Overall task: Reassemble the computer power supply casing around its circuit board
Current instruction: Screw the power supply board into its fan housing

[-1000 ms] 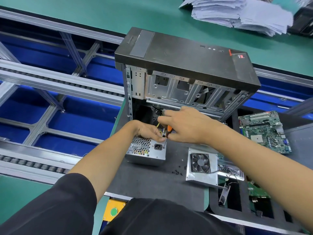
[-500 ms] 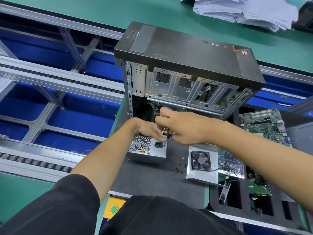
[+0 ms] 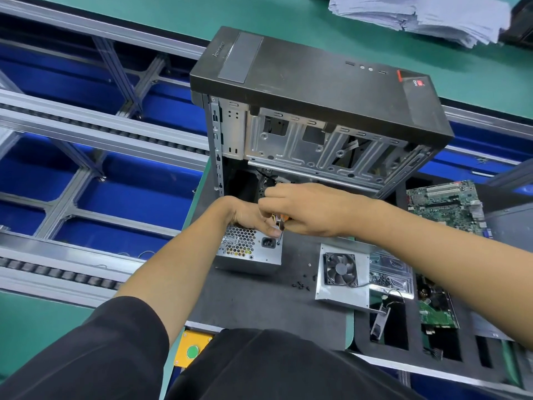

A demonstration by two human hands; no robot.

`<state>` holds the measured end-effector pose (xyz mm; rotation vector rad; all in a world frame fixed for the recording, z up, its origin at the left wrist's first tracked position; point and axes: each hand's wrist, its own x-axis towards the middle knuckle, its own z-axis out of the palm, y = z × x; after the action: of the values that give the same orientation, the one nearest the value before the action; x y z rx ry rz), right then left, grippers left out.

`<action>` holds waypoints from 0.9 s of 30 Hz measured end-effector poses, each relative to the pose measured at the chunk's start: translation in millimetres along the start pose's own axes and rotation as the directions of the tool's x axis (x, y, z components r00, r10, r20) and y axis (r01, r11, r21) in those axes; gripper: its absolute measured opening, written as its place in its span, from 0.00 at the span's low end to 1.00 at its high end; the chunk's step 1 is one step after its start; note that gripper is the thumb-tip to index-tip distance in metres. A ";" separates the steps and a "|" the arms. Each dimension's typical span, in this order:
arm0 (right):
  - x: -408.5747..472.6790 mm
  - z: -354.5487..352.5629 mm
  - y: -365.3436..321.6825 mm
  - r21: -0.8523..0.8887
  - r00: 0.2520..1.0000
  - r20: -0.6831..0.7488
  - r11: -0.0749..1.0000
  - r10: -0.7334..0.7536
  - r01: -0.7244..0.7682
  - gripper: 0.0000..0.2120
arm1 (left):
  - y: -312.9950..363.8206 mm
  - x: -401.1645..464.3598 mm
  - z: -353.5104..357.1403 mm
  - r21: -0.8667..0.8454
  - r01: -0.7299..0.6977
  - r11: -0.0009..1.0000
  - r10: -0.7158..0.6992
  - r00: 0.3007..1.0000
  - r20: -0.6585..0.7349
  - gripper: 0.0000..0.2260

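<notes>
The right hand grips an orange-handled screwdriver, its shaft pointing down into the corner of the grey metal power supply box directly below, steadied by the left hand.

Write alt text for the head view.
A right hand drives a screwdriver into the top corner of a grey power supply steadied by the left hand, before an open computer case and beside a fan panel.
</notes>
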<state>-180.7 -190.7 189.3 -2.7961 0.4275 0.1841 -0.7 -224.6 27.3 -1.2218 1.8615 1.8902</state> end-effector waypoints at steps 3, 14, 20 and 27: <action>-0.3 1.9 2.9 -0.159 0.998 -0.027 0.985 0.061 -0.064 0.11 | 0.1 -1.7 1.1 -0.009 0.007 1.000 -0.007 1.000 0.019 0.25; -0.1 1.6 1.8 -0.117 0.999 0.034 0.993 0.034 -0.029 0.06 | 0.7 -2.7 2.3 -0.004 -0.048 0.999 0.049 0.998 0.044 0.33; -0.8 5.0 -0.7 0.000 0.987 -0.012 0.987 0.158 -0.158 0.11 | 0.7 -1.2 2.8 -0.048 -0.053 0.997 0.053 0.999 0.004 0.39; 4.7 5.3 5.5 -0.007 0.996 0.004 0.996 0.091 -0.091 0.08 | -4.9 1.6 0.7 -0.032 -0.024 0.999 0.024 1.000 0.020 0.14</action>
<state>-178.4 -195.2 181.9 -2.7847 0.5544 0.2115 1.3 -223.8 22.6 -1.1906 1.8506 1.9450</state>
